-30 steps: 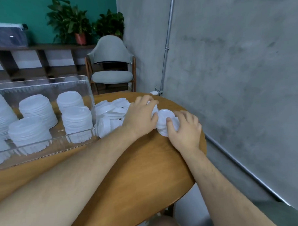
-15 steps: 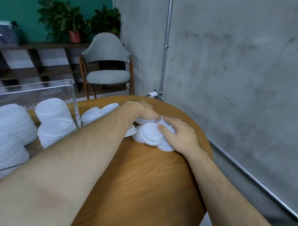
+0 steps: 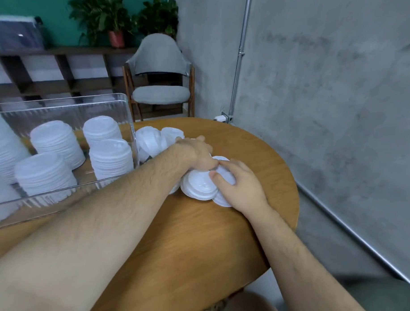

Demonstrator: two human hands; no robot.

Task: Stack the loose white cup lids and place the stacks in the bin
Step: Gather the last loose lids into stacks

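White lids (image 3: 199,186) lie overlapping on the desk (image 3: 196,238), beside the clear bin (image 3: 129,113). The right hand (image 3: 239,185) curls fingers and thumb round them. The left hand (image 3: 196,152) bends its fingers over them, grip hidden. Stacking is under way; the next move likely calls for nesting them squarely before lifting.

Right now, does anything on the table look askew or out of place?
Nothing damaged. The lids under the right hand lie fanned, not nested, and a pile beside the bin is jumbled, some on edge.

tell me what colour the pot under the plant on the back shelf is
The plant pot is red; the head view shows it, far back on the shelf.
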